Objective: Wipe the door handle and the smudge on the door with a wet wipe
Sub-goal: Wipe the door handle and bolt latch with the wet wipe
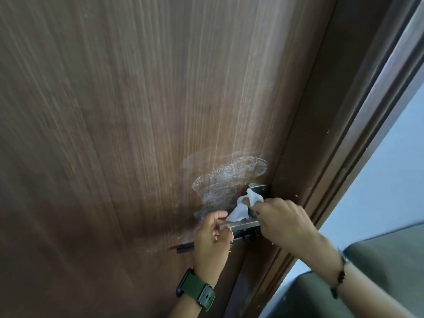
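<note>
**Mid-wipe at the handle, smudge patch above**

Currently noted: both hands were at the door handle, which sat at about 5 o'clock in the view, close to the latch edge of the door. The left hand was curled around the free end of the lever, fingers closed on it, apparently steadying it. The right hand was pinched shut on the wet wipe, which draped from the fingertips down over the lever near the metal plate.

The smudge lay on the door at 12 o'clock from the handle, just above it, as a whitish, speckled oval with a fainter streak at 11 o'clock. Whether that was residue or wet film could not be told.

Risks, as judged:
- The wipe was held only by a corner; a tug could snag it on the plate or pull it free.
- Pressing down on the lever could unlatch the door and swing it.
- Rubbing the patch with a loaded wipe could spread it rather than lift it.
- The underside of the lever was hidden and could be missed.

Count: one door, one handle, one wipe, one main smudge patch, two hands; one watch on the left wrist, one bracelet on the right.
</note>
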`<action>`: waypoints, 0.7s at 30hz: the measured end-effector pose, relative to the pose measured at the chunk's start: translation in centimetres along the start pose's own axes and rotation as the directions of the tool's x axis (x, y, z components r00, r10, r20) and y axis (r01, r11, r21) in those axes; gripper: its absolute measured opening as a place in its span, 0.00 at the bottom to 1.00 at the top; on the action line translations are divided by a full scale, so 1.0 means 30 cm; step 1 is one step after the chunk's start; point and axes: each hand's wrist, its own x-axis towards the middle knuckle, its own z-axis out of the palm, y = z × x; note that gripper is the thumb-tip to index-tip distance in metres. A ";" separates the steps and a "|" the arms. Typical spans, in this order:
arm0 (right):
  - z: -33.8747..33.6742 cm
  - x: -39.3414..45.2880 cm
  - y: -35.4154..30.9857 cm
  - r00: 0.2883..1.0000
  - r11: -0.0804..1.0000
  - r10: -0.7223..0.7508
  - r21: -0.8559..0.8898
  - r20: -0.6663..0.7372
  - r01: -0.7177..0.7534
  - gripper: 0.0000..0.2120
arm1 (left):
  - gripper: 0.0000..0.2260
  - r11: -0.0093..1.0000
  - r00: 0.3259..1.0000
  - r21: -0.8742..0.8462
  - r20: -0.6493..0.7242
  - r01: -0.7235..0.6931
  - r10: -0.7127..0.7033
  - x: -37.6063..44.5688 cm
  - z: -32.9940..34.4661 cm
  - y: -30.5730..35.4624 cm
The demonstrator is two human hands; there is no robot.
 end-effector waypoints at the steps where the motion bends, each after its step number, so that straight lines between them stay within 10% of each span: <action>1: 0.026 -0.010 -0.009 0.994 0.992 0.058 0.120 -0.092 -0.047 0.13 | 0.15 1.000 1.000 -0.007 -0.005 0.004 -0.004 -0.002 0.002 -0.001; 7: 0.104 -0.020 -0.028 0.842 0.833 0.396 0.530 -0.367 -0.160 0.07 | 0.15 1.000 1.000 0.002 -0.021 -0.005 0.005 -0.007 0.006 0.009; 21: 0.122 -0.009 -0.082 0.621 0.828 0.510 0.535 -0.596 -0.166 0.10 | 0.15 0.998 0.993 0.023 0.101 -0.059 0.057 0.023 -0.023 -0.002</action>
